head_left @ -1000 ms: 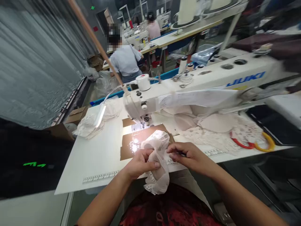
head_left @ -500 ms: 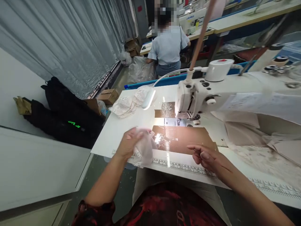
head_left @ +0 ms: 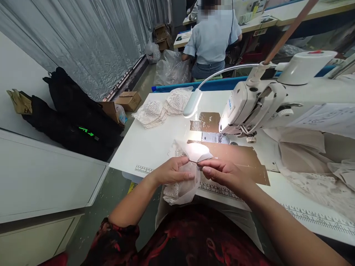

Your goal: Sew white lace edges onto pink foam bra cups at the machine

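A sheer white piece of fabric with lace hangs over the front edge of the sewing table, partly lit by the lamp. My left hand grips it from the left, thumb on top and fingers underneath. From the right, my right hand pinches the fabric's edge between thumb and fingers, close to the left fingertips. Just beyond my hands stands the white sewing machine, its needle area above the metal plate. Brown card covers part of the table beside my right hand.
Two stacks of lace cups lie at the table's back left. A lamp on a bendy neck hangs over the table. More pale fabric pieces are piled at right. A seated person works beyond; black bags lie at left.
My right hand has come left and taken hold of the fabric. My left hand has shifted right with the fabric, which is now spread between both hands. The view has shifted too.
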Tool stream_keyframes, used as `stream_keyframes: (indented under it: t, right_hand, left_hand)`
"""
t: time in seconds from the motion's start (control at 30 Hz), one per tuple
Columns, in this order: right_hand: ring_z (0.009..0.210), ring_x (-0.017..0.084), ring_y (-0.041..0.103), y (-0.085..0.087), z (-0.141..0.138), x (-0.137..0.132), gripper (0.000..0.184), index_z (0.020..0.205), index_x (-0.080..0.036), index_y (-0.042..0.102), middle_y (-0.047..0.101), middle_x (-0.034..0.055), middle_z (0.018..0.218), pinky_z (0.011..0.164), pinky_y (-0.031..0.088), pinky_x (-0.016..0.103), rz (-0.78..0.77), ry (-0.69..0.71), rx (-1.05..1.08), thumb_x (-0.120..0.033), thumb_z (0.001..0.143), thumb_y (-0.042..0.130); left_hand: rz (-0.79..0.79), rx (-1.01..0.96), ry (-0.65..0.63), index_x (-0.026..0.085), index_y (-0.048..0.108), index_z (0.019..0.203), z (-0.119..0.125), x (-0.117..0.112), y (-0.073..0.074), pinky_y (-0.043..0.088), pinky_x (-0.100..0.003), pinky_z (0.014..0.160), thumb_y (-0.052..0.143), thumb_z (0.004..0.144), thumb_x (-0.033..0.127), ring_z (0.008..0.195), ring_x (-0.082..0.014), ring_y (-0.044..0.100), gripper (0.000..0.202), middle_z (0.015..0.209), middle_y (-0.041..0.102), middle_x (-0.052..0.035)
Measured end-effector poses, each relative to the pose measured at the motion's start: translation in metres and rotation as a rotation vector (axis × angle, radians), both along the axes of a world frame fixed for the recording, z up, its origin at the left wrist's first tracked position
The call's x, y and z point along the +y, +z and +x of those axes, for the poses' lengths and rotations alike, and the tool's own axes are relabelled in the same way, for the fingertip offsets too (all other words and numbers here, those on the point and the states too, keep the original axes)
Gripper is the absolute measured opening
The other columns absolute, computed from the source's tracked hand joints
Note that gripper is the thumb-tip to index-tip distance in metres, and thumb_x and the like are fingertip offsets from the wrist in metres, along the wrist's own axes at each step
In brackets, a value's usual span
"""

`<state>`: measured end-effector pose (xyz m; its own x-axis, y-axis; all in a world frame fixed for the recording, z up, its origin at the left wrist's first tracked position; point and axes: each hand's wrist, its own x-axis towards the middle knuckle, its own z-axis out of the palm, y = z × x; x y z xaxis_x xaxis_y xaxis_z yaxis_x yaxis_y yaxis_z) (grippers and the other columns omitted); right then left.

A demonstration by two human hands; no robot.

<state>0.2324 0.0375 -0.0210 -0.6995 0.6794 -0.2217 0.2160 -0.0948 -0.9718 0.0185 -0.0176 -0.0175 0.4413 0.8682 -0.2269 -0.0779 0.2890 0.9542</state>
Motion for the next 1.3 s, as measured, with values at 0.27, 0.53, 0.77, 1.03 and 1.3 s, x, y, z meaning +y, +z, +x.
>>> stream_keyframes:
  t: [0.27, 0.53, 0.77, 1.03, 1.3]
  right_hand:
    - [0.053, 0.011, 0.045, -0.002, -0.005, 0.001, 0.042, 0.097, -0.017, 0.072, 0.055, -0.0004, 0.06, 0.049, 0.037, 0.025, 0.099, -0.015, -0.009, -0.053, 0.081, 0.057]
    - [0.089, 0.028, 0.065, -0.036, 0.088, 0.013, 0.037, 0.113, -0.028, 0.067, 0.071, 0.007, 0.101, 0.069, 0.049, 0.038, 0.895, -0.294, -0.651, -0.047, 0.088, 0.049]
    - [0.096, 0.031, 0.061, -0.045, 0.114, 0.005, 0.033, 0.109, -0.018, 0.066, 0.065, 0.0143, 0.105, 0.083, 0.047, 0.045, 1.19, -0.4, -0.665, -0.039, 0.09, 0.048]
    - [0.095, 0.025, 0.064, -0.012, 0.026, -0.008, 0.048, 0.119, -0.023, 0.059, 0.068, 0.0081, 0.107, 0.077, 0.053, 0.036, 0.301, -0.174, -0.064, -0.046, 0.077, 0.066]
    - [0.089, 0.024, 0.064, -0.014, 0.065, -0.031, 0.042, 0.107, -0.018, 0.064, 0.068, 0.0096, 0.099, 0.077, 0.053, 0.037, -0.221, -0.292, 0.158, -0.048, 0.077, 0.067]
  left_hand:
    - [0.182, 0.142, -0.053, 0.022, 0.04, 0.141, -0.005, 0.004, -0.006, 0.034, -0.038, 0.108, 0.069, 0.079, 0.033, 0.133, -0.027, 0.04, 0.07, 0.144, 0.044, -0.0098]
    - [0.434, 0.916, 0.11, 0.018, 0.054, 0.128, -0.067, 0.027, 0.021, 0.039, -0.048, 0.104, 0.057, 0.086, 0.034, 0.125, -0.0304, 0.048, 0.045, 0.134, 0.054, -0.0115]
    - [0.948, 1.154, -0.108, 0.02, 0.051, 0.127, -0.03, 0.038, 0.002, 0.025, -0.052, 0.111, 0.065, 0.08, 0.027, 0.141, -0.0327, 0.02, 0.049, 0.149, 0.034, -0.0139]
    - [0.767, 0.612, -0.04, 0.015, 0.059, 0.083, 0.035, 0.033, -0.007, 0.04, -0.023, 0.063, 0.045, 0.092, 0.034, 0.065, -0.0117, 0.05, 0.025, 0.072, 0.057, -0.0015]
    - [0.48, 0.491, 0.149, 0.015, 0.059, 0.1, 0.017, 0.01, -0.011, 0.037, -0.022, 0.059, 0.046, 0.092, 0.039, 0.062, -0.0098, 0.044, 0.029, 0.068, 0.048, 0.0021]
